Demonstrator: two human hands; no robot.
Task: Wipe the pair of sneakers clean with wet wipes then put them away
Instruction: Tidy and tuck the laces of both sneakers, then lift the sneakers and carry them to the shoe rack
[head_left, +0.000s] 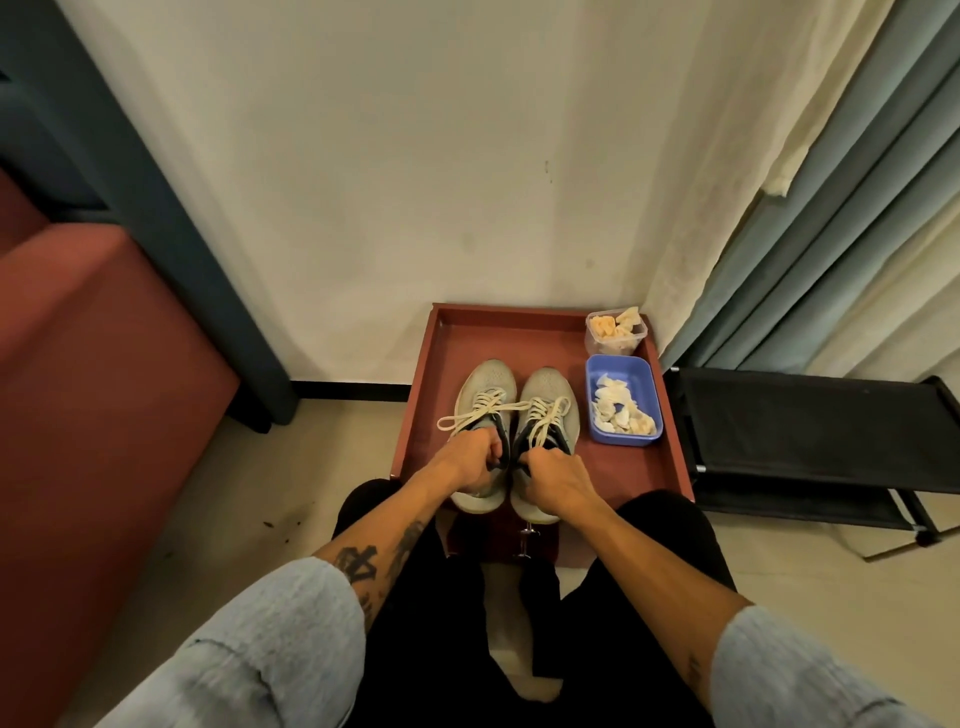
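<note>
Person seated, knees either side of a low red desk (493, 338) with a raised rim, set against a white wall (363, 182).

Sneakers: grey pair, side by side mid-desk, toes toward the wall, pale laces loose. Left sneaker (485, 382) and right sneaker (550, 389) touch or nearly touch along their inner sides; the heels sit at the desk's near edge.

Left hand (470, 460): fingers (493, 452) curled into the left sneaker's dark collar, gripping it. Right hand (558, 475): fingers (530, 460) hooked the same way over the right sneaker's collar, gripping. Both sneakers look flat on the desk; whether the soles are lifted, cannot tell.

Right of the sneakers: blue tub (618, 369) holding crumpled wipes (621, 410), just beside the right sneaker. Behind it, in the far right corner, a clear tub (592, 343) with more wipes (615, 325), some yellowish.

Off the desk: black rack (805, 431) on the floor to the right, curtain (831, 208) above it, red sofa (78, 364) to the left.
</note>
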